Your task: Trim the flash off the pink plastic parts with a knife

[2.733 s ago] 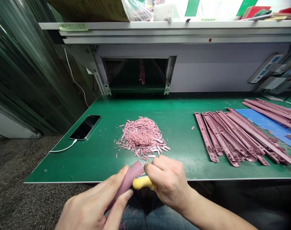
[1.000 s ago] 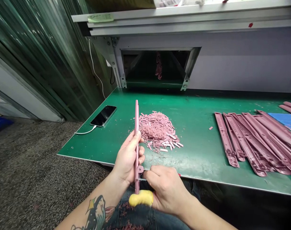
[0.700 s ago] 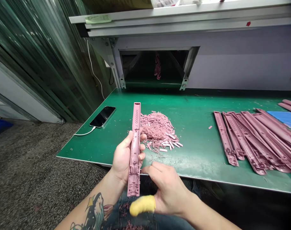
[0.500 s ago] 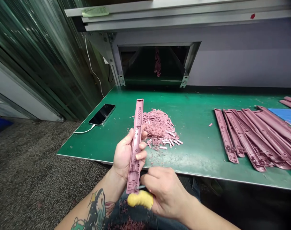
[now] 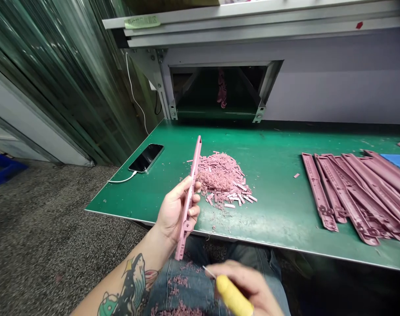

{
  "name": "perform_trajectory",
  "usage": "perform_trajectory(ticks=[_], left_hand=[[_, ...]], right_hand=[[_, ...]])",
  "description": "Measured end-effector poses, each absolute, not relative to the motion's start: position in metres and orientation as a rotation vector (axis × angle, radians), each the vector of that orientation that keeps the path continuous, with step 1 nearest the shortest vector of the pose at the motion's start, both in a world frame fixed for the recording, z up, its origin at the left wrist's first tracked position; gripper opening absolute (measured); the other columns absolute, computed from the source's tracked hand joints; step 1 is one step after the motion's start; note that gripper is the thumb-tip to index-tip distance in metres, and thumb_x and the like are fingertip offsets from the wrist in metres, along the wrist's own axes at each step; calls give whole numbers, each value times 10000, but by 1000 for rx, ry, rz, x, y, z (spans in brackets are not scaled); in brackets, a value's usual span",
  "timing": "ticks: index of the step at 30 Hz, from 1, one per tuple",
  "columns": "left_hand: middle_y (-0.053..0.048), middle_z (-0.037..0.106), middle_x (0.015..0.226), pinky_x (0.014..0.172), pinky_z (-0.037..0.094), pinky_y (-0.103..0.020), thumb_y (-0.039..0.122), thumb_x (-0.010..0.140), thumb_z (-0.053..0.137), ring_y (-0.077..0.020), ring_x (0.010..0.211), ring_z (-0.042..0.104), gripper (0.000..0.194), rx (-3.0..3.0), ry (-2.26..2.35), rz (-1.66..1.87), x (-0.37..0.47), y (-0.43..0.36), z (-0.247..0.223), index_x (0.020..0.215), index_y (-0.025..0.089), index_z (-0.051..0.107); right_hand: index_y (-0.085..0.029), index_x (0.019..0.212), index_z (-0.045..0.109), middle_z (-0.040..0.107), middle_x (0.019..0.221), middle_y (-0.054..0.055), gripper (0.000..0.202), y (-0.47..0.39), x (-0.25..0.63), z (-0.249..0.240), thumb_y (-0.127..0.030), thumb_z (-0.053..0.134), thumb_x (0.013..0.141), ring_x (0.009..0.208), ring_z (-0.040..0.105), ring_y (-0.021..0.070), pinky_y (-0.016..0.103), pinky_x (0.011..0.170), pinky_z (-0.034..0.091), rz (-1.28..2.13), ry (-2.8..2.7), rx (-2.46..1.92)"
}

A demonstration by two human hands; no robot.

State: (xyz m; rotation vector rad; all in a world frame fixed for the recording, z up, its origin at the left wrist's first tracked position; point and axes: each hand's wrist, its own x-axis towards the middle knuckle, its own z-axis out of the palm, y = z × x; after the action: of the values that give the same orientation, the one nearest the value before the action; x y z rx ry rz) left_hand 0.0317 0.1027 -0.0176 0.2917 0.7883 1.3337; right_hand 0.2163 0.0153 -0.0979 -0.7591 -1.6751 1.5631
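Note:
My left hand [image 5: 175,213] is wrapped round a long pink plastic part [image 5: 189,199], which stands tilted with its narrow side edge showing. Lower right, my right hand [image 5: 246,285] is partly blurred and closed on a small tool with a thin metal tip [image 5: 209,272]. A yellow cover [image 5: 233,296] sits on one of its fingers. The tool's tip is apart from the pink part, below and to its right. Behind the part, a heap of pink scraps and shavings [image 5: 221,173] lies on the green table [image 5: 275,188].
Several long pink parts [image 5: 354,193] lie at the right beside a blue sheet [image 5: 397,161]. A phone [image 5: 146,158] with a white cable is at the table's left. Behind is a framed opening with a green belt [image 5: 216,115]. Pink shavings lie on the lap [image 5: 178,281].
The pink part has turned from its open inner face to its side edge. My right hand has moved down and right, away from it, with the tool. The view has shifted slightly.

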Motion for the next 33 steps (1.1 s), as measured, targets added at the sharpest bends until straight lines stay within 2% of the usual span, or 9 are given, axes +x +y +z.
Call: perform_trajectory(ticks=[2, 5, 12, 20, 23, 26, 28, 30, 33], left_hand=[[13, 597, 808, 299, 391, -99, 223, 814, 661, -33, 466, 539, 215, 387, 889, 1316, 34, 104, -18, 1019, 173, 619], [12, 608, 824, 309, 421, -118, 211, 776, 701, -53, 485, 564, 381, 521, 1005, 1287, 37, 104, -18, 1147, 230, 614], [54, 543, 621, 284, 383, -133, 252, 791, 692, -50, 360, 482, 478, 670, 1147, 1160, 48, 102, -16, 1252, 230, 570], [10, 566, 817, 303, 387, -143, 245, 752, 723, -67, 482, 529, 528, 785, 1167, 1141, 51, 103, -20, 1260, 252, 578], [5, 585, 839, 374, 425, -150, 233, 758, 720, -64, 513, 540, 543, 831, 1147, 1175, 54, 104, -20, 1278, 252, 566], [-17, 640, 920, 628, 507, -162, 165, 768, 708, -81, 708, 600, 539, 866, 1121, 1237, 63, 106, -17, 1284, 218, 562], [-43, 669, 1025, 754, 509, -193, 190, 798, 685, -118, 867, 614, 490, 901, 1120, 1256, 68, 106, -14, 1275, 207, 575], [-59, 675, 1123, 827, 504, -232, 275, 846, 639, -157, 968, 613, 403, 943, 1127, 1252, 69, 100, -11, 1242, 205, 614], [-47, 659, 1212, 975, 446, -280, 345, 892, 568, -192, 1105, 579, 322, 1111, 1154, 1197, 64, 78, -12, 1177, 234, 671]], right_hand=[[-253, 1145, 670, 685, 840, 66, 294, 32, 221, -72, -250, 635, 853, 713, 625, 179, 282, 620, 496, 1177, -1824, -763], [-226, 1140, 669, 695, 825, 60, 322, 51, 219, -46, -175, 656, 823, 688, 624, 173, 282, 617, 498, 853, -2013, -698], [-245, 1112, 682, 679, 845, 50, 247, 54, 219, -49, -255, 616, 874, 694, 612, 167, 290, 617, 473, 775, -2176, -877], [-241, 1159, 647, 652, 861, 63, 312, 54, 223, -57, -179, 615, 855, 722, 585, 183, 300, 633, 460, 573, -2014, -900], [-222, 1127, 633, 618, 803, 43, 251, 54, 211, -58, -254, 595, 881, 663, 557, 150, 252, 572, 448, 850, -1646, -978], [-198, 1046, 629, 555, 713, 4, 290, 61, 192, -57, -413, 630, 850, 520, 433, 92, 193, 438, 351, 1419, -1326, -944], [-190, 1002, 628, 506, 694, -24, 317, 67, 183, -58, -422, 697, 797, 461, 295, 47, 164, 382, 242, 1675, -1143, -833], [-191, 967, 629, 426, 662, -55, 287, 74, 182, -59, -401, 718, 793, 456, 176, 29, 153, 372, 151, 1799, -972, -765], [-199, 973, 636, 387, 682, -58, 235, 84, 195, -58, -370, 700, 826, 488, 142, 33, 146, 389, 137, 1790, -819, -712]])
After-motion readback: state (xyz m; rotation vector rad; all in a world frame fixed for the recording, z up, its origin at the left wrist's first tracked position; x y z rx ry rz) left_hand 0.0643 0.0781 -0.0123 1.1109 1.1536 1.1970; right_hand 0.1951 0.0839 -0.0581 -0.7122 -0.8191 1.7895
